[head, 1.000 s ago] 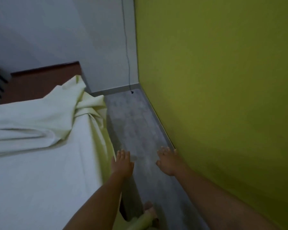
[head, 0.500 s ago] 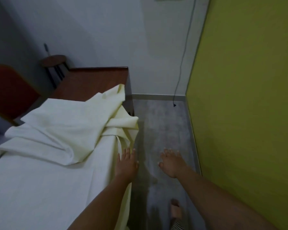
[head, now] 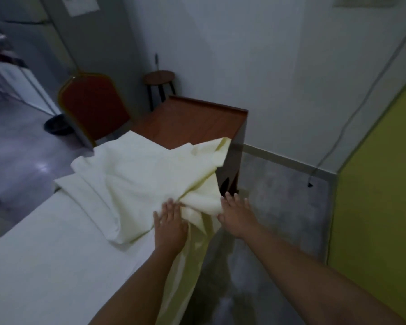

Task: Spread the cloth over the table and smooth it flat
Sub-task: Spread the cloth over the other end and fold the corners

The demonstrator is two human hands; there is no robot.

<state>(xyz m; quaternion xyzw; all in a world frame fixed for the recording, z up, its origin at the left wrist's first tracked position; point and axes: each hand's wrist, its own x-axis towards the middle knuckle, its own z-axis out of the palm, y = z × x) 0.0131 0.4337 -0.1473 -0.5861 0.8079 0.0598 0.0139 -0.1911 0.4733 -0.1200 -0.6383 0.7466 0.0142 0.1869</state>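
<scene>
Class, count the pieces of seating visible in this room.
2: a red chair left of the table, and a round stool by the far wall. Others may be hidden.

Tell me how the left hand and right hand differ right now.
The left hand lies flat on the cloth over the tabletop. The right hand is past the edge of the table, above the floor. The left hand's fingers meet the bunched fold, while the right hand sits beside that bunch and contact is unclear. Both are palm down with straight fingers, gripping nothing.
</scene>
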